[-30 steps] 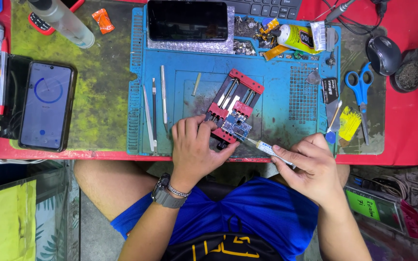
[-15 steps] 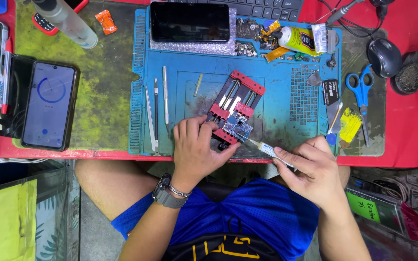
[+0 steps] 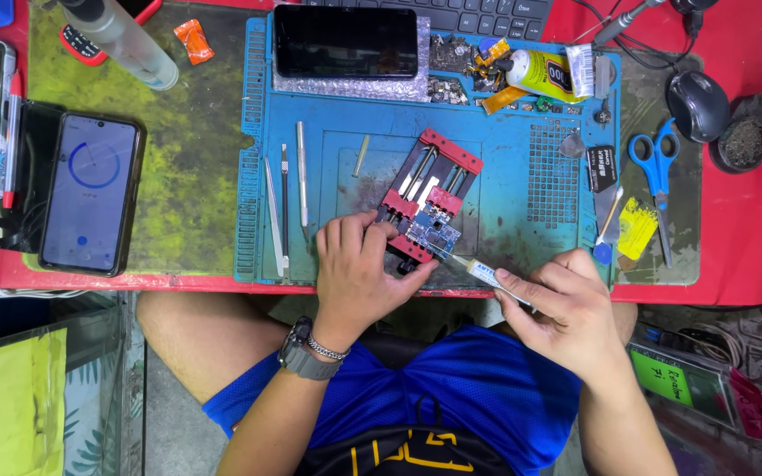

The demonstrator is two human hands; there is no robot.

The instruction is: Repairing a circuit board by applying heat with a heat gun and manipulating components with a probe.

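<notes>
While the left hand [image 3: 359,278] half-hides the red clamp [image 3: 427,203], its board [image 3: 431,234] blurs.

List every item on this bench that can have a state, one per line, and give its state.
Left hand: steadying the red clamp fixture.
Small blue circuit board: clamped in the fixture.
Right hand: gripping a slim white-labelled syringe tool, tip at the board.
Black phone on the green mat: screen lit.
Dark phone on the blue mat: screen off.
Blue-handled scissors: closed.
</notes>
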